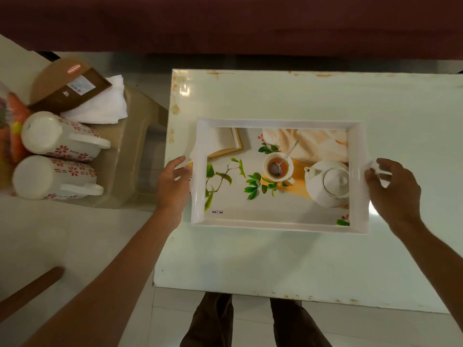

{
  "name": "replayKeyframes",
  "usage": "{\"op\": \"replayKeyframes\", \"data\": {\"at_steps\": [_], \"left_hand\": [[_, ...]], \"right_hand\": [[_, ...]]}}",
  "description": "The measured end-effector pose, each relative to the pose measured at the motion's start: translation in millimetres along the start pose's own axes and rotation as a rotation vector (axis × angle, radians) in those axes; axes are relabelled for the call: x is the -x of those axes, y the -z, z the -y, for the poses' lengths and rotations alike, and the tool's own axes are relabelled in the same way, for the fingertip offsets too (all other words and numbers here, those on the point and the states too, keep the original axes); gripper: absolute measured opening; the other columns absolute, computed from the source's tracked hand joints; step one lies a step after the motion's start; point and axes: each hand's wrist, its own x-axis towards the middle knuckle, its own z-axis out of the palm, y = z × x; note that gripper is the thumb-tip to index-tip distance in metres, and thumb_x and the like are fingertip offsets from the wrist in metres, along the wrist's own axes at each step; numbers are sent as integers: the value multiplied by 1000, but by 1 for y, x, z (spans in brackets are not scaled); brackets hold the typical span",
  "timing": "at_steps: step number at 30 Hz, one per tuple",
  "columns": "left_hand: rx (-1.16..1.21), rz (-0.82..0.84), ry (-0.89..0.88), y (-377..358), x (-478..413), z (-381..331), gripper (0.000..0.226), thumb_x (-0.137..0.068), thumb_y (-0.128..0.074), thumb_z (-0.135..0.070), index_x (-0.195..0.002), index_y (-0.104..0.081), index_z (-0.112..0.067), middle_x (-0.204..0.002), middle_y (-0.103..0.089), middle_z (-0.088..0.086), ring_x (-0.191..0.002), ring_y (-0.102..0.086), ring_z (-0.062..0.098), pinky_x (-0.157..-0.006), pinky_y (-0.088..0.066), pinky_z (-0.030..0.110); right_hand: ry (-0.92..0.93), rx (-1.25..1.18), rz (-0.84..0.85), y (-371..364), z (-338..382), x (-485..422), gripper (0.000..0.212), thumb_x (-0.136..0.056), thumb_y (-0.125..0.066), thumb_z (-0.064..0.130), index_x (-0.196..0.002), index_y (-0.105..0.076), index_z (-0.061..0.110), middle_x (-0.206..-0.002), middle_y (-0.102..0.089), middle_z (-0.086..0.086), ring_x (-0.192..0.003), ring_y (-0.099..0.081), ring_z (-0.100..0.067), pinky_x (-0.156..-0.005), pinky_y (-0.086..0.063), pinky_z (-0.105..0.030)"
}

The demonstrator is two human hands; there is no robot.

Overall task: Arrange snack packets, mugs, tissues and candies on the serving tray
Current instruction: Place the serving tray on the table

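A white serving tray [275, 123] with a printed teapot-and-cup picture lies flat on the white table [288, 96]; nothing stands in it. My left hand [172, 186] holds the tray's left handle, and my right hand [393, 189] curls around the right handle. Two white mugs with red flower patterns, one [57, 136] above the other [50, 177], lie on their sides on a beige stool [130, 159] to the left. A stack of white tissues [105, 103] sits behind them. Orange snack packets [15, 136] show at the far left edge, partly cut off.
A brown cardboard box [67, 88] leans on the tissues at the stool's back. A dark red sofa [225, 23] runs along the far side. A wooden bar [30, 289] lies at lower left. My legs [250, 321] stand against the table's near edge.
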Motion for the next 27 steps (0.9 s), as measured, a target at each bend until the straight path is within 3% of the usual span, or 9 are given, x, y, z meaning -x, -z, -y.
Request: {"op": "replayKeyframes", "data": {"at_steps": [3,6,8,11,17,21,25,27], "left_hand": [[-177,-21,-191,6,17,-2,44,-101,-57,-28,-144,-51,-22,-138,-60,4,-118,-61,22,-87,-53,25],[-443,-12,-424,14,37,-5,50,-103,-52,-28,-151,-43,-15,-154,-48,9,-141,-44,24,-111,-38,37],[-564,-3,-466,22,50,-8,53,-104,-47,-33,-154,-37,-18,-161,-37,7,-150,-31,23,-116,-30,38],[-657,-6,-503,37,71,-12,56,-104,-43,-38,-157,-31,-24,-166,-26,5,-154,-20,22,-117,-30,44],[-635,-150,-545,80,118,-26,57,-103,-49,-37,-156,-32,-25,-167,-25,5,-155,-19,24,-117,-34,48],[-664,-281,-599,112,137,-36,52,-102,-49,-36,-152,-42,-22,-163,-34,8,-152,-28,28,-113,-41,53],[-736,-430,-637,150,137,-51,50,-97,-51,-36,-141,-56,-12,-152,-48,18,-143,-42,39,-101,-50,61],[-760,-509,-651,176,126,-60,48,-98,-52,-36,-139,-58,-11,-153,-47,19,-143,-42,39,-103,-48,59]], "right_hand": [[284,164,-37,-6,7,16,49,-93,-61,19,-138,-46,6,-145,-42,-18,-135,-35,-34,-106,-36,-45],[392,245,28,-14,19,32,60,-91,-65,23,-141,-40,4,-152,-32,-19,-140,-27,-36,-101,-41,-54],[446,279,63,-20,31,45,64,-88,-68,23,-141,-40,1,-152,-32,-21,-142,-27,-39,-97,-42,-59],[487,317,139,-23,53,65,67,-88,-68,26,-143,-40,-1,-155,-30,-22,-147,-21,-38,-105,-39,-59],[617,377,219,-17,104,101,68,-88,-65,37,-143,-43,2,-156,-30,-20,-148,-21,-36,-106,-38,-58],[729,367,210,-23,147,114,71,-87,-65,41,-144,-41,5,-157,-29,-19,-148,-21,-36,-105,-40,-59],[870,394,181,-38,194,130,75,-91,-56,50,-149,-35,7,-160,-23,-18,-149,-16,-36,-111,-34,-58],[918,407,170,-48,220,138,76,-92,-51,55,-151,-33,10,-161,-21,-16,-150,-14,-36,-112,-31,-59]]}}
